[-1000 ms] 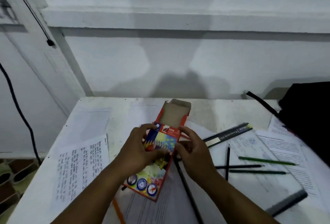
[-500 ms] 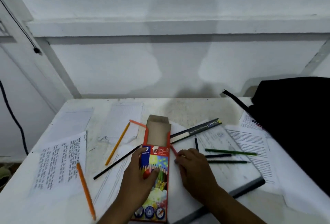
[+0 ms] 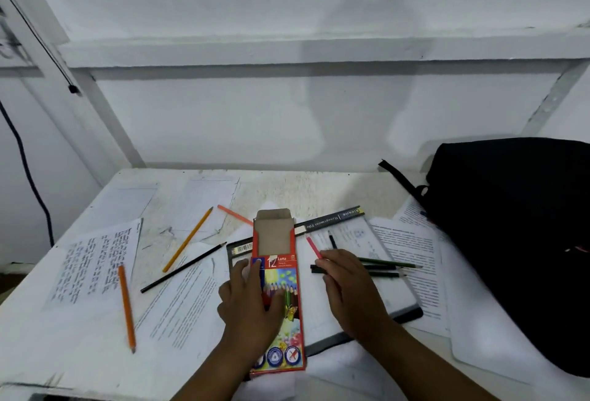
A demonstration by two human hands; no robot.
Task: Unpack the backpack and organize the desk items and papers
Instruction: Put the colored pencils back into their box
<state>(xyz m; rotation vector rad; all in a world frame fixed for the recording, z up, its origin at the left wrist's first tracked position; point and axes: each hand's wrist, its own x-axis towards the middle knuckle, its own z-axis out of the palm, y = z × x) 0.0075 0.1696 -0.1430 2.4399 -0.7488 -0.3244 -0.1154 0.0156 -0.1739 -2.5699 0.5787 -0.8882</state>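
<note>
Left hand [image 3: 252,301] lies flat-fingered on the open pencil box [image 3: 277,292] at the desk's near-middle, right hand [image 3: 348,285] pinches a pink pencil [image 3: 313,247] just beside it; box looks light, thin card, crushable, best held by its long edges.

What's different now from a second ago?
The pencil box was held up in both hands; now it lies flat on the papers, the left hand resting on it. The right hand let go and touches a pink pencil. The box flap is open as before; the backpack stayed put.
</note>
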